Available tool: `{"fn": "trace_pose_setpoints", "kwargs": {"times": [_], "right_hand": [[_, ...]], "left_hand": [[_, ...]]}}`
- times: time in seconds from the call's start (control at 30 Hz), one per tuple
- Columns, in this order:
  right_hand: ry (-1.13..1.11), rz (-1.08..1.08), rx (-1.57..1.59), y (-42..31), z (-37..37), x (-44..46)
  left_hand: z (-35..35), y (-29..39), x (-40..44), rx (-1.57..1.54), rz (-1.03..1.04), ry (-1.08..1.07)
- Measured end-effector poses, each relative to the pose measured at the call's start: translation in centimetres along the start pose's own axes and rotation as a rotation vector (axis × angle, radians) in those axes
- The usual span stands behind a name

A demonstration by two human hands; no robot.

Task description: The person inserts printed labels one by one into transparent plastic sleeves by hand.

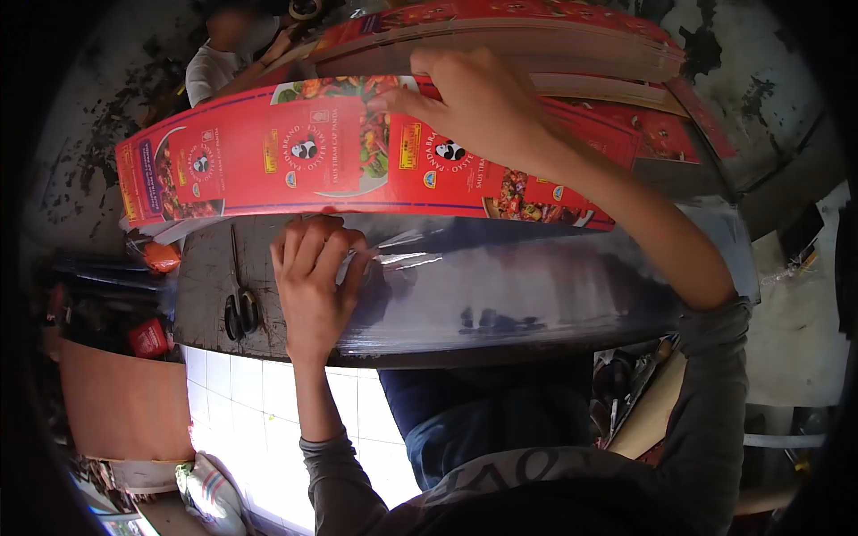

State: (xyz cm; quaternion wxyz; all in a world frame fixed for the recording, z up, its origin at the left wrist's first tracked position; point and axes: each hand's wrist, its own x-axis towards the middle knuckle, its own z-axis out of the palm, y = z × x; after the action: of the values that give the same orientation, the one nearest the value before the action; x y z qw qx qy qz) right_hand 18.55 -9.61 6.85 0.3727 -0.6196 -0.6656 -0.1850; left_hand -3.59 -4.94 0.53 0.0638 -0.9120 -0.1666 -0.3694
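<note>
1. Pinched the upper edge of a red printed sheet with the right hand, thumb flat on its face, other fingers bent and partly hidden at the edge.
2. Held the left hand at the sheet's lower edge, fingers curled close together; could not tell, with the tips hidden, whether clamped on anything.
3. Had the sheet tilted up across the bench, one end past its left edge.
4. Had glossy sheeting along the near edge and black-handled scissors towards the left edge.
5. Saw stacked sheets by the far edge, a white-topped co-worker beyond the far left corner.
6. Saw pale floor tiles below the near edge, plus a bulging striped sack, contents hidden.
</note>
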Motion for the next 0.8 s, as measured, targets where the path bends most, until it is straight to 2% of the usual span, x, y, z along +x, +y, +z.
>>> {"fn": "trace_pose_setpoints", "kwargs": {"times": [0.03, 0.07, 0.1, 0.17, 0.2, 0.27, 0.33, 0.5, 0.57, 0.63, 0.73, 0.8], "right_hand": [[-0.066, 0.099, 0.030, 0.3, -0.7, -0.8], [-0.129, 0.197, 0.062, 0.8, -1.5, -1.5], [-0.106, 0.167, 0.036, 2.0, -1.8, -2.7], [-0.060, 0.106, -0.065, 4.5, -2.9, -5.6], [-0.038, 0.070, -0.141, 5.3, -3.9, -7.1], [-0.170, 0.266, -0.135, 5.1, -7.4, -8.7], [-0.146, 0.402, 0.001, 5.6, -9.7, -9.7], [-0.153, 0.311, -0.101, 9.2, -12.7, -12.3], [-0.155, 0.303, -0.096, 9.7, -13.1, -12.6], [-0.216, 0.276, -0.173, 10.1, -13.1, -12.7], [-0.196, 0.223, -0.133, 11.2, -12.5, -12.8], [-0.175, 0.232, -0.101, 11.6, -12.2, -13.0]], "left_hand": [[-0.3, -0.6, 0.5, -0.006, 0.001, 0.000], [-0.7, -1.3, 0.9, -0.059, 0.023, -0.090], [-0.9, -1.9, 1.4, -0.110, 0.048, -0.180], [-0.9, -3.1, 2.0, -0.128, 0.053, -0.185], [-0.6, -3.9, 1.9, -0.247, 0.021, -0.245], [-0.1, -4.4, 2.0, -0.367, -0.030, -0.293], [0.3, -4.1, 2.0, -0.499, -0.039, -0.210], [-0.2, -5.0, 1.6, -0.338, -0.088, -0.293], [-0.1, -5.5, 1.8, -0.146, -0.012, -0.219], [0.3, -6.5, 1.3, -0.110, -0.045, -0.216], [0.8, -7.4, 0.5, -0.114, -0.019, -0.128], [1.2, -8.0, -0.5, -0.571, -0.363, -0.272]]}}
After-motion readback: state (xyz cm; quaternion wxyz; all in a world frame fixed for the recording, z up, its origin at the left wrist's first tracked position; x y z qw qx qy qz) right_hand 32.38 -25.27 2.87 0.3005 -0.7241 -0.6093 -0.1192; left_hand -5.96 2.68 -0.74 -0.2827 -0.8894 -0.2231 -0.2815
